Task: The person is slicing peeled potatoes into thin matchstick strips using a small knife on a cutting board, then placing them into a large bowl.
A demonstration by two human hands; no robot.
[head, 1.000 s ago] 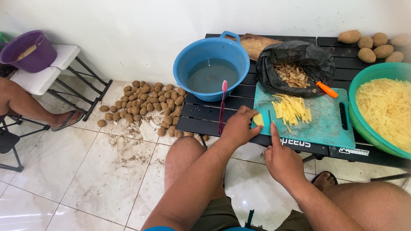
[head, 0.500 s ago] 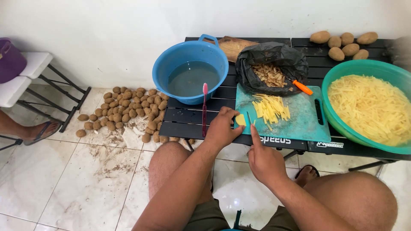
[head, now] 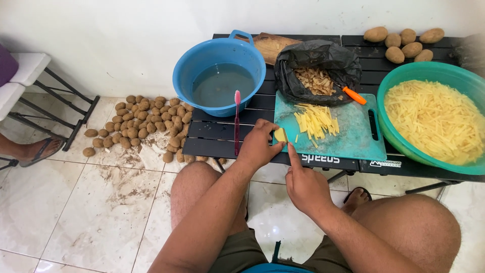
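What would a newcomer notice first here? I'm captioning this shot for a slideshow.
The big green basin heaped with pale potato strips at the right, and the blue basin of water at the table's back. In the middle, the left hand steadies a potato piece on the teal cutting board beside the right hand; unpeeled potatoes lie on the floor.

Hidden and cropped parts, head view.

Knife blade under right hand (head: pixel 305 188) too thin to make out; only forefinger laid along it visible. Peeled potato piece (head: pixel 279 134) half covered by left hand (head: pixel 258 145) fingers. Green bowl (head: pixel 431 119) cropped at right edge. White stool (head: pixel 20 83) and sandalled foot (head: pixel 35 149) cropped at left edge. Wooden board (head: pixel 270 45) mostly hidden behind blue basin (head: pixel 218 78) and black bag (head: pixel 317 70). Orange-handled tool (head: pixel 353 95) with working end buried in bag.
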